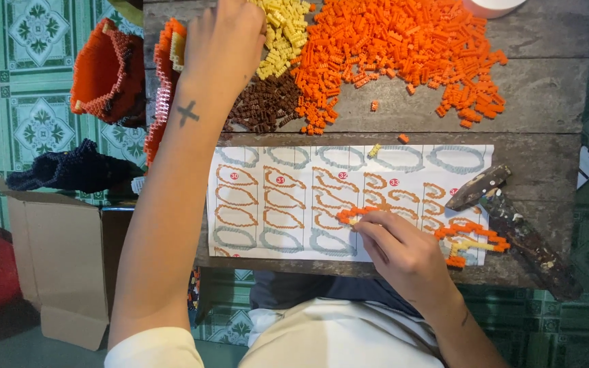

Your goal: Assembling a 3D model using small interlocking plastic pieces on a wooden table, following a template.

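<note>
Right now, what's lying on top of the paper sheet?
On the paper sheet: the right hand pressing an orange brick strip, and another orange brick piece. The hand covers the drawings beneath.

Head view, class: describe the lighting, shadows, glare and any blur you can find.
Head view: soft, even daylight, no glare; faint shadows under the right hand on the instruction sheet; orange brick pile fairly sharp; left hand slightly soft; the picture's edges bend a little.

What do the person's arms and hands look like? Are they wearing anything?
Both hands are bare, with no gloves, rings or watch in sight. The left hand belongs to an arm with a small dark cross marked near the wrist. The right hand has a small dark mark lower on its forearm. Short pale sleeves show at the shoulders.
</note>
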